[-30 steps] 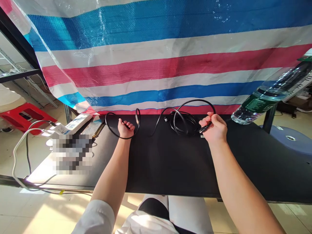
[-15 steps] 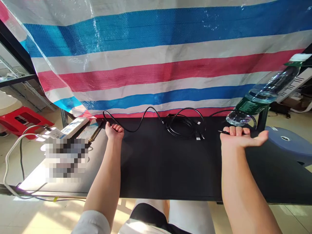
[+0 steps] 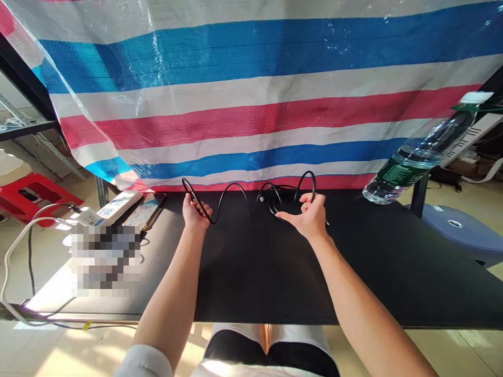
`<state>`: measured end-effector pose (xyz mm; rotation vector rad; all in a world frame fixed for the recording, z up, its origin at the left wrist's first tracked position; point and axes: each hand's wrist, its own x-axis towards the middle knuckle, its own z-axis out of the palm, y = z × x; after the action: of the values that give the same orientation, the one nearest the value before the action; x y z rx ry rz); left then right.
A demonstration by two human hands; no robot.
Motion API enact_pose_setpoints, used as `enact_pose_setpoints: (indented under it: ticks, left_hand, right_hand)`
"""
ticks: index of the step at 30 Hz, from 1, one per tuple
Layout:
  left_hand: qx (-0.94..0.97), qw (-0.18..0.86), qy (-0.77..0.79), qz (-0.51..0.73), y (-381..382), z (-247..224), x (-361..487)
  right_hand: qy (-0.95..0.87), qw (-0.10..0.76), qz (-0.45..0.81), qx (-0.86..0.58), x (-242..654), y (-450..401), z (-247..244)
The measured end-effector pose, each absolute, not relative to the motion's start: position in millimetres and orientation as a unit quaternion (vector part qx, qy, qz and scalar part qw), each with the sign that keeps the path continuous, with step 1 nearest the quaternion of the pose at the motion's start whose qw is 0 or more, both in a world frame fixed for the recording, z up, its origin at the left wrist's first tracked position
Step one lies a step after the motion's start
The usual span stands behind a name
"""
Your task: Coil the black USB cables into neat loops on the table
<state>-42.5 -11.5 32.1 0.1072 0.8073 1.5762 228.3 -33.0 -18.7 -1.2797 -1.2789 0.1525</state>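
We log the largest first: striped tarp [image 3: 251, 107] across the top of the frame, hung behind the black tabletop [image 3: 259, 277], likely as a backdrop. Blue stool [image 3: 477, 230] at right edge, red stool [image 3: 18, 191] at left edge, both off the tabletop. Water bottle [image 3: 398, 173], right of centre, stands near the rear edge, probably put there to be out of the hands' way. Power strip [image 3: 121, 204], left side, lies by the edge, likely so its leads can drop off the side.

Black cable [image 3: 234, 184] is at mid-frame, arching between the 2 hands and in front of the tarp's lower edge. Left hand [image 3: 195, 214]: narrow grip, fingers curled round the cable. Right hand [image 3: 312, 217]: fingers curled on the cable, thumb stuck out wide to the left. We think the hands sit this close to leave slack, hence the loops. Coiled cables [image 3: 271, 210] lie just behind the right hand, partly hidden; we can't tell where the held cable crosses them.

Versus 0.5 s ago: right hand has come from beside the bottle to near centre, left hand slightly rightward, and the cable has bunched into tighter arches.
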Motion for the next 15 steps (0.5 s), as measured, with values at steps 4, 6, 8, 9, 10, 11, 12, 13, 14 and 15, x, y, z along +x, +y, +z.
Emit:
enact_pose_setpoints:
  ticks: [4, 6, 8, 9, 10, 11, 12, 13, 14, 15]
  left_hand:
    - [0.073, 0.649, 0.315, 0.689, -15.4, 35.3, -41.6]
    - [0.089, 0.649, 0.298, 0.694, -17.0, 37.6, -42.3]
    - [0.1, 0.644, 0.306, 0.694, -17.5, 40.2, -41.4]
    - [0.104, 0.638, 0.322, 0.692, -17.5, 41.3, -40.0]
    - [0.109, 0.628, 0.343, 0.69, -17.3, 42.1, -37.9]
    - [0.118, 0.616, 0.367, 0.687, -17.1, 42.3, -35.4]
    - [0.13, 0.601, 0.39, 0.685, -16.9, 41.9, -32.4]
    - [0.147, 0.586, 0.41, 0.683, -16.8, 40.9, -29.1]
    - [0.167, 0.572, 0.427, 0.68, -17.0, 39.2, -25.6]
    - [0.19, 0.56, 0.441, 0.676, -17.3, 37.1, -21.9]
  right_hand:
    - [-0.552, 0.568, 0.032, -0.61, 222.1, -34.0, -19.1]
    - [-0.525, 0.59, 0.027, -0.612, 228.3, -33.5, -15.8]
    - [-0.478, 0.636, 0.038, -0.605, 235.7, -32.7, -11.0]
    - [-0.451, 0.662, 0.055, -0.596, 238.5, -32.2, -8.4]
    - [-0.423, 0.687, 0.082, -0.585, 240.2, -31.5, -6.0]
    - [-0.4, 0.708, 0.116, -0.57, 240.8, -30.9, -4.0]
    - [-0.384, 0.723, 0.152, -0.554, 240.4, -30.3, -2.5]
    - [-0.376, 0.731, 0.185, -0.539, 239.1, -29.9, -1.7]
    - [-0.377, 0.731, 0.214, -0.527, 237.3, -29.8, -1.5]
    - [-0.39, 0.723, 0.241, -0.518, 235.0, -30.3, -1.9]
